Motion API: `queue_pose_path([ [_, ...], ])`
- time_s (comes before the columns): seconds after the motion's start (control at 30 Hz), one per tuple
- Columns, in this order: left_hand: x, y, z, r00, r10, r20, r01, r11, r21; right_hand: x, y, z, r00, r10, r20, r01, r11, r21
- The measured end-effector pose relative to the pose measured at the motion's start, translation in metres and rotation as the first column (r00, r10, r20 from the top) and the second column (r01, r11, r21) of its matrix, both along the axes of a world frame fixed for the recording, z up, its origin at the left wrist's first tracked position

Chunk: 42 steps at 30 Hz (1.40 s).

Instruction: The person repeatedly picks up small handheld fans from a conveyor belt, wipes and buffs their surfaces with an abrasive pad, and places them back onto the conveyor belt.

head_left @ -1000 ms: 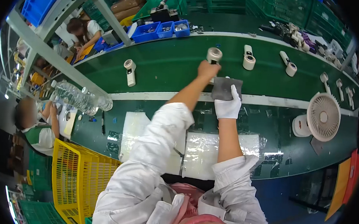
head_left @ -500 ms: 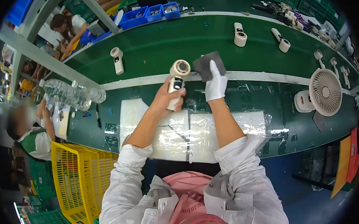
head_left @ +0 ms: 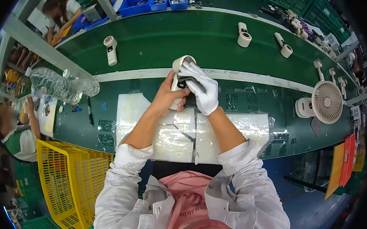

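My left hand, bare, is wrapped round the handle of a cream handheld fan, which stands head-up above the front bench. A white glove covers my right hand, whose fingers lie over the fan's round head and upper handle. In that hand is a dark grey cloth, folded between the glove and the fan and touching it. The glove and cloth hide most of the fan's face. Below both forearms, a white foam mat is covered with clear tape on the green bench.
Handheld fans lie on the green belt beyond the white rail. A cream desk fan stands right. Water bottles and a pen lie left, above a yellow crate. Co-workers sit at left; blue bins stand behind.
My right hand has brought the grey cloth left and down onto the handheld fan, and its fingers now cover the fan's head. My left hand keeps its hold. The view has shifted slightly.
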<state>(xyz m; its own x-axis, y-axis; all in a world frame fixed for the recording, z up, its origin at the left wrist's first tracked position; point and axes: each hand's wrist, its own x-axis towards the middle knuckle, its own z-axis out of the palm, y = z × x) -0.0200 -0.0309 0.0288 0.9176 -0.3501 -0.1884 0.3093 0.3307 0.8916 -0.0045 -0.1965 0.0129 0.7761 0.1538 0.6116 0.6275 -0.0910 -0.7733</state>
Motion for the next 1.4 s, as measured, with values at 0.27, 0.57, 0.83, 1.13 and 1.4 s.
queue_pose_path([
  [0.27,0.007,0.01,0.0,0.999,0.035,0.025,-0.036,0.999,0.012,0.004,-0.024,-0.003,0.534,0.739,-0.411,-0.143,0.558,0.818],
  [0.57,0.003,0.005,-0.011,0.923,-0.025,0.385,-0.153,0.892,0.426,0.029,-0.035,-0.022,0.863,0.175,-0.475,0.322,0.534,0.782],
  [0.83,-0.005,-0.007,-0.02,0.932,-0.003,0.362,-0.233,0.761,0.605,0.012,-0.016,0.008,0.906,-0.073,0.416,0.273,0.853,-0.445],
  [1.13,-0.01,-0.004,-0.011,0.885,-0.12,0.45,-0.229,0.73,0.644,0.022,-0.016,-0.019,0.617,0.697,-0.365,0.2,0.31,0.929],
  [1.4,-0.01,-0.009,-0.007,0.923,0.14,0.359,-0.267,0.903,0.336,0.012,-0.001,-0.025,0.601,0.757,-0.256,0.28,0.101,0.955],
])
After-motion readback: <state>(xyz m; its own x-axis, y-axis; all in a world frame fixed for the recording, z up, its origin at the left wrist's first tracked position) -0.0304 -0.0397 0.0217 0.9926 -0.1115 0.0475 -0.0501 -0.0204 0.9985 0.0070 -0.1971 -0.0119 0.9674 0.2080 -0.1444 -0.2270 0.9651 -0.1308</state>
